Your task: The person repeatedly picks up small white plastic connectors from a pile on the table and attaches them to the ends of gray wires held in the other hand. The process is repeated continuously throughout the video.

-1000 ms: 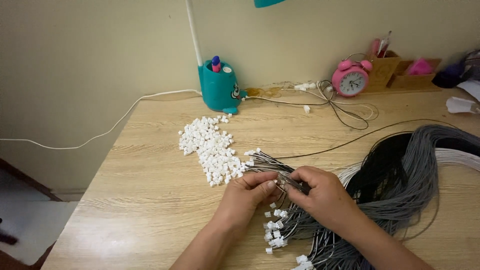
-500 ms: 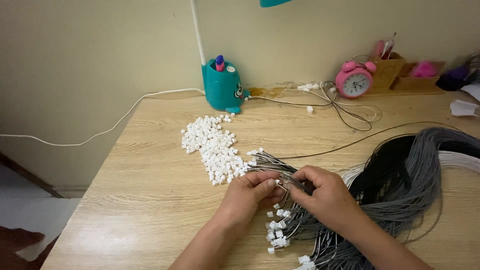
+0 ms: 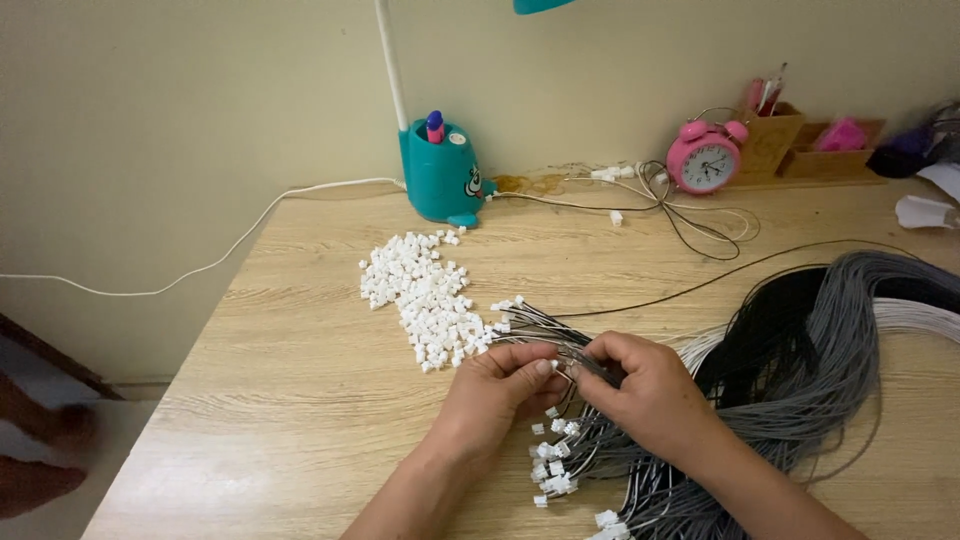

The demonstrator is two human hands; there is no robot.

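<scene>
**Fitting small white connectors onto wire ends at a wooden bench**

A pale wall backs a light wooden bench (image 3: 300,400), which carries a teal lamp base (image 3: 440,175), a pink alarm clock (image 3: 706,160) and wooden organisers at the rear. The largest thing on it is the sweep of black and grey wires (image 3: 830,340) curving in from the right. A loose pile of white connectors (image 3: 420,295) lies left of centre, just beyond the hands. Finished wire ends with connectors (image 3: 560,470) fan out below the wrists.

The right hand (image 3: 650,395) is clenched around a thin bunch of wires, their tips pointing left. The left hand (image 3: 495,385) meets it, thumb and forefinger pinched on what looks like a single white connector at the wire tip (image 3: 556,366); it is too small to tell if it is seated.

Doing this well seems to call for gripping the wire close to its tip so it cannot buckle, keeping connector and wire in line, and pushing straight. Keeping finished ends apart from the loose pile should avoid mix-ups.
</scene>
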